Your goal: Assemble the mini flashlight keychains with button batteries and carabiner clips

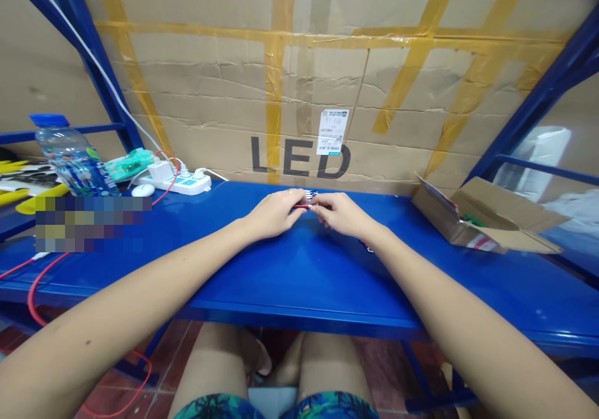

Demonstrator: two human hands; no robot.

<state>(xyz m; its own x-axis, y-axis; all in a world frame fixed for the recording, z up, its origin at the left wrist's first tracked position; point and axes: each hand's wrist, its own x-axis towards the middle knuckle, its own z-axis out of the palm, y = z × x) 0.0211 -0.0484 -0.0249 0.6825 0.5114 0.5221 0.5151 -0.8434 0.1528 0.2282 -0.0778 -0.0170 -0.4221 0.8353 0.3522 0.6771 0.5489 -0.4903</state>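
My left hand rests over the far middle of the blue table, its fingers closed on a small, slim red item. From the other side, my right hand pinches with thumb and fingertips at the whitish end of that item. What kind of thing it is cannot be made out at this size. Just behind the fingertips lie several small white and dark slim pieces, partly hidden by both hands. A small dark and white item sticks out beside my right forearm.
A cardboard box with raised flaps stands at the right. On the left are a water bottle, a white power strip with plugs, a round white case and a red cable. Behind rises a large taped carton.
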